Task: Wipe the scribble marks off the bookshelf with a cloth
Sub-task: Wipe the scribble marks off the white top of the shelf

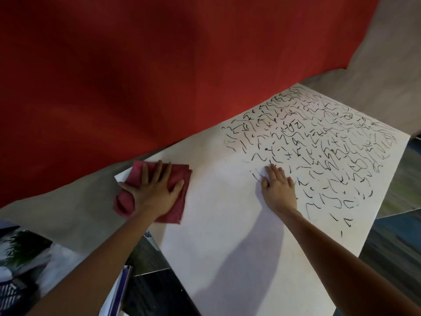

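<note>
The left hand [155,192] presses flat on a folded dark-red cloth [175,179] on the white bookshelf top [227,247]; the right hand [279,190] rests flat, empty. Wiping seems barely begun: next, sweep right across the black scribble marks [319,144].

Dim, warm lighting. A soft shadow lies on the white shelf top [216,213] left of the right forearm [337,252], placing the light to the right. Edges bend and smear; centre fairly sharp.

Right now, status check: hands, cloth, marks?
Left hand flat on red cloth at shelf top left corner. Right hand flat at edge of scribbles; right half marked. Nothing in the way.
</note>
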